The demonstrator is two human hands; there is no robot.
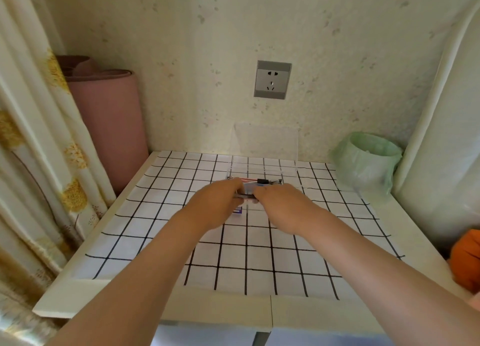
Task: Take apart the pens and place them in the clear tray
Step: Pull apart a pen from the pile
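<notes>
Over the middle of the checked cloth, my left hand [217,205] and my right hand [281,206] meet, each gripping one end of a dark pen [245,196] held level between them. Only a short piece of the pen shows between the fingers. Just beyond the hands stands the clear tray [263,167], its lid raised against the wall. Pen parts [257,181] lie along the tray's near edge: a thin reddish refill and a dark piece. A small blue and white item [238,211] lies on the cloth under my left hand, partly hidden.
The white table [220,308] carries a white cloth with a black grid [259,262]. A bin lined with a green bag [368,161] stands at the back right. A rolled pink mat [109,127] and a curtain are on the left, an orange object [466,257] on the right.
</notes>
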